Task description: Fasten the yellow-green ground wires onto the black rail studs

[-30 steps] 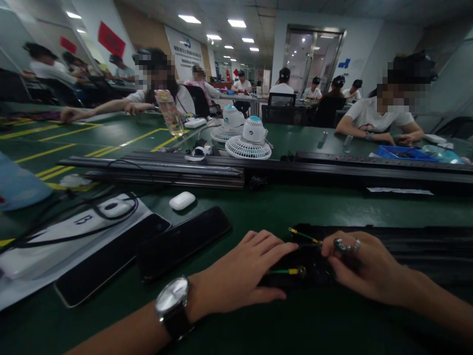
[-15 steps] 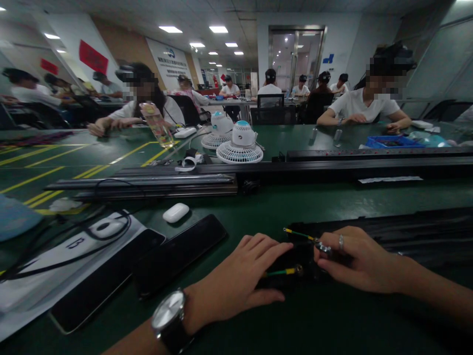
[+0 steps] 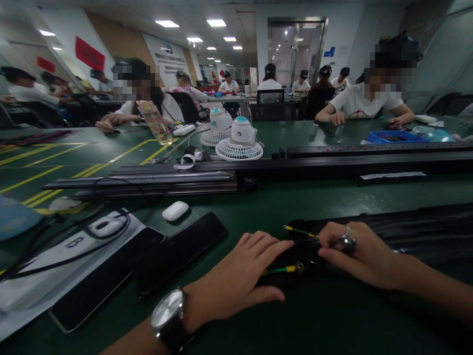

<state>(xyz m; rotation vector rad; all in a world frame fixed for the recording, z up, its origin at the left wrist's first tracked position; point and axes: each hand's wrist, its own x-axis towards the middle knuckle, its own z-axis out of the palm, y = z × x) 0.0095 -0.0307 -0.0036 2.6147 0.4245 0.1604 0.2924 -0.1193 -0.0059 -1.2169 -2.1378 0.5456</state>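
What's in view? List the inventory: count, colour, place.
Wires: two, green and yellow, between the hands
Strips: count unclear, black, around right hand
Slabs: two, black, left foreground
Case: one, white, behind slabs
Device: one, white, left
Rails: several, dark, centre
Fans: two, white, beyond rails
Bottle: one, pinkish, left of fans
Tray: one, blue, right
Table: one, green, foreground
People: several, mostly white tops, background
Signs: two, red, upper left
Lights: several, white, ceiling
Watch: one, silver, left wrist
Left hand: one, beside lower wire
Right hand: one, right, gripping something silvery

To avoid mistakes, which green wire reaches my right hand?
The farther wire, ending at your right hand; the nearer wire lies by your left hand.
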